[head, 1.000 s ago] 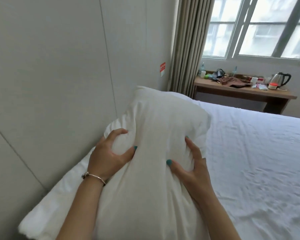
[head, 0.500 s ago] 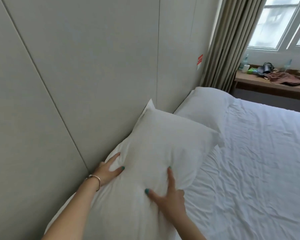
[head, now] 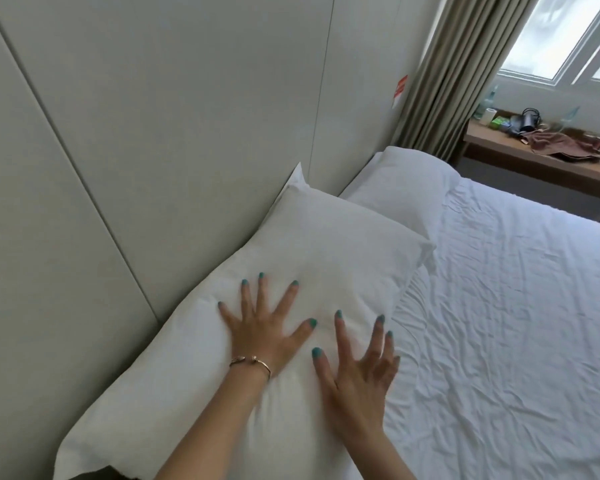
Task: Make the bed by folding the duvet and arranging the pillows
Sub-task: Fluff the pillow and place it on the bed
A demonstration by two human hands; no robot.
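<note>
White cotton covers the near pillow (head: 312, 258), which lies along the padded wall (head: 153, 133) at the head of the bed, its far corner poking up against the panel. A second pillow (head: 406, 181) lies beyond it, just beside it along the same wall, nearer the curtain (head: 444, 81). Only the head camera shows this scene.

The left hand (head: 264, 327), with a bracelet (head: 252, 362) at the wrist, lies flat on the near pillow with its fingers spread wide, pressing into the cloth. The right hand (head: 357, 368) is also spread, fingers straight, and is blurred; it rests on or just above the pillow's edge nearest the sheet (head: 499, 323), and I cannot tell whether it is touching. Neither hand grasps anything.

The pillow looks light and very soft: it dimples under the palm and its cover wrinkles. It should give under any push, so patting with flat palms suits shaping it, while moving it is probably easiest by its two short ends or corners, where the filling is thinner. The cover may slide a little over the filling. No folded duvet is in view; the sheet is creased. A desk (head: 541, 164) with clutter stands under the window (head: 561, 36).
</note>
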